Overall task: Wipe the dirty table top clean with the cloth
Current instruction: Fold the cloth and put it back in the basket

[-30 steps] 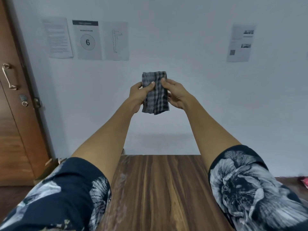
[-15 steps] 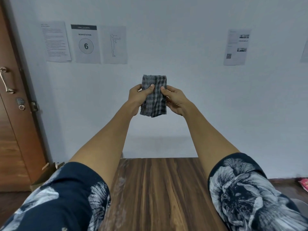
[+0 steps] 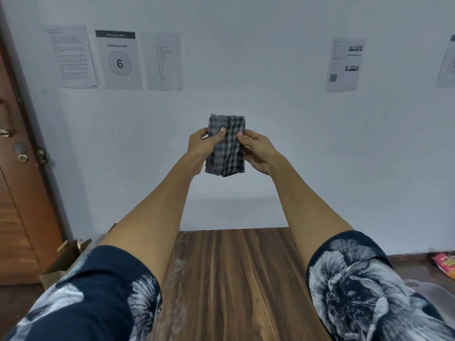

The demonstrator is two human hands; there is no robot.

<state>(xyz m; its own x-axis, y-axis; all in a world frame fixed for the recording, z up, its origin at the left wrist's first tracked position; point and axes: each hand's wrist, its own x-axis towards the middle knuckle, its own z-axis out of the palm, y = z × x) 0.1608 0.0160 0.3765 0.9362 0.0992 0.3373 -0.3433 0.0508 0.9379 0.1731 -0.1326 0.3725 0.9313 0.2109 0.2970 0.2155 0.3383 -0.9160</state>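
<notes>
Nearest, at the bottom corners: two dark sleeves with a pale flower print, left sleeve (image 3: 81,296) and right sleeve (image 3: 364,289), bare forearms reaching out from them. Between the forearms, a wooden table (image 3: 229,279), brown with dark grain, whitish dusty smears along its left part close to the left arm. Low at the left, beside the table, an open cardboard box (image 3: 61,262) on the floor. At the right edge, something pink and yellow (image 3: 445,264), too cropped to identify.

Further out, raised well above the table's far edge: a folded cloth (image 3: 226,146), grey and black check, held upright in the air between both hands, touching nothing else. Left hand (image 3: 204,146) gripping the cloth's left side, thumb pressed across the front, fingers curled round behind. Right hand (image 3: 258,153) gripping the right side, thumb tip on the front near the upper edge, fingers wrapped behind the fabric and mostly hidden.

Farthest: a pale wall (image 3: 258,70). Taped on it, upper left, three sheets side by side: a text sheet (image 3: 72,56), a sign (image 3: 119,60) reading WORKSTATION 6, and a line drawing of a standing figure (image 3: 163,61) with one arm stretched forward. Upper right, another sheet (image 3: 344,65) with small photos and a QR code; at the right edge, a further sheet, cut off. Far left, a brown wooden door (image 3: 17,193) with metal handle and latch.
</notes>
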